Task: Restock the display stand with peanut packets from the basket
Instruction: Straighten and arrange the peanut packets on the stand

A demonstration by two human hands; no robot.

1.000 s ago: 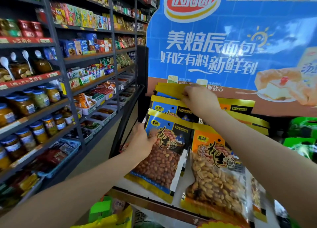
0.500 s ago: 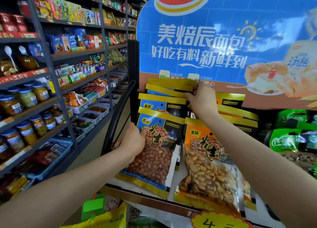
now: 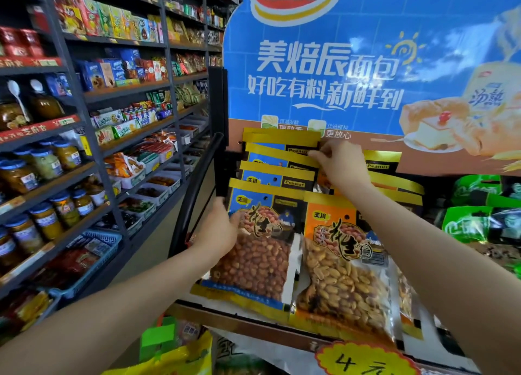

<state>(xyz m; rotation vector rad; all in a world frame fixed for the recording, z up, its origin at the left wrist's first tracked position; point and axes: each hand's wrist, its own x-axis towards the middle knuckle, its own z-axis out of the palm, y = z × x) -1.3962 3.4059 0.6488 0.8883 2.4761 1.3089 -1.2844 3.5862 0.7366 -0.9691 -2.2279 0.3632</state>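
The display stand (image 3: 310, 335) holds a left row of blue-and-yellow peanut packets (image 3: 259, 250) and a right row of orange ones (image 3: 341, 264). My left hand (image 3: 220, 228) grips the left edge of the front blue packet, fingers on its face. My right hand (image 3: 338, 163) reaches to the back of the blue row and pinches the yellow top strip of a rear packet (image 3: 282, 146). The basket is not clearly in view.
A big blue bread poster (image 3: 352, 64) backs the stand. Dark shelves (image 3: 127, 92) with jars, boxes and trays fill the left side. Green packets (image 3: 479, 216) lie at the right. A yellow price tag (image 3: 361, 360) sits on the stand's front lip. Yellow bags (image 3: 180, 357) are below.
The view has shifted slightly. My right hand has stayed on the tops of the rear blue packets, now pinching one strip. My left hand has kept hold of the front packet's edge.
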